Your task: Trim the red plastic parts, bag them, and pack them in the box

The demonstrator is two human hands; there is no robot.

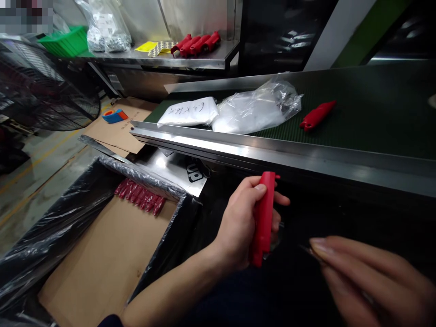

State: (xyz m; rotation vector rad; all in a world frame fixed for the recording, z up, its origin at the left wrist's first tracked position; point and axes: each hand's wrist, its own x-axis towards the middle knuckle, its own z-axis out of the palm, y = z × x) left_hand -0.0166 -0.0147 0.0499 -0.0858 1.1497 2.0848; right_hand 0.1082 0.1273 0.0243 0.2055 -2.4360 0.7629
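My left hand (pixel 240 218) is wrapped round a long red plastic part (pixel 264 222), held almost upright below the conveyor's edge. Some clear film shows behind its lower end, by my fingers. Over at the lower right, my right hand (pixel 371 277) is closed in a pinch, apart from the red part. A thin, dark, pointed thing (pixel 308 250) sticks out between thumb and finger; blur hides what kind it is. On the conveyor belt (pixel 368 113) lies another red plastic part (pixel 318 116), beyond my hands.
Along the belt's near side runs a metal rail (pixel 238 143). Behind it lie a white bag pack with handwriting (pixel 190 111) and clear plastic bags (pixel 255 106). A film-lined box (pixel 180 204) holds several wrapped red parts (pixel 139 195). More red parts (pixel 197 44) sit on a metal shelf; a fan (pixel 44 86) stands left.
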